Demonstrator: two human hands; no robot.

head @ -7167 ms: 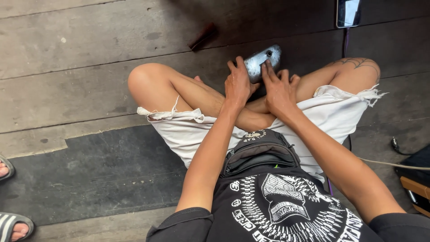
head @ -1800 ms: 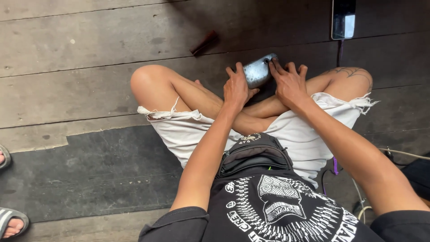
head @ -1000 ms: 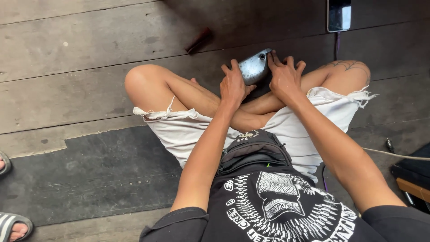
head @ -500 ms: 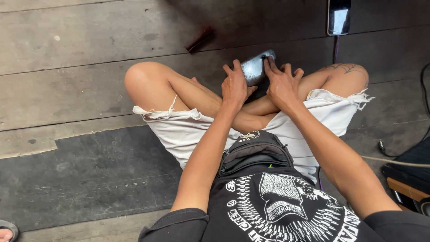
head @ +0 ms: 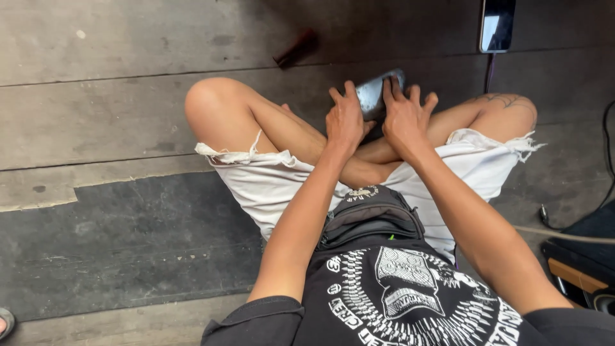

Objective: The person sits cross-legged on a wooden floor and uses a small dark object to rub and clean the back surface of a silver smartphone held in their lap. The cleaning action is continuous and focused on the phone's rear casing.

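I'm looking down at my own lap, sitting cross-legged on a wood plank floor (head: pixel 96 115). Both hands are out front at approx 12 o'clock from my chest, on a small grey metallic object (head: pixel 377 95) w/ a shiny rounded face; can't tell exactly what it is. It sits just past my crossed shins, between the two hands, tilted w/ its far end up toward 1 o'clock. Left hand (head: pixel 346 120) lies against the object's 9 o'clock side, fingers spread and pointing toward 12, thumb side touching it; looks more like a loose brace than a clench, but the contact side is hidden, so can't tell for sure. Right hand (head: pixel 405 116) covers the 3 o'clock side, fingertips (head: pixel 388 84) laid over the object's top edge, fingers fanned, grasping it from above. White frayed shorts (head: pixel 269 186) below the hands at 6 o'clock, black waist bag (head: pixel 371 218) nearer me, over a black printed shirt (head: pixel 397 301). A phone (head: pixel 497 24) lies on the floor at approx 1 o'clock, well apart from the hands, w/ a purple cable (head: pixel 489 72) running down from it. A small dark reddish stick-like item (head: pixel 296 47) lies at 11 o'clock, near but not touching. Dark gear (head: pixel 586 256) at 4 o'clock, far right edge.
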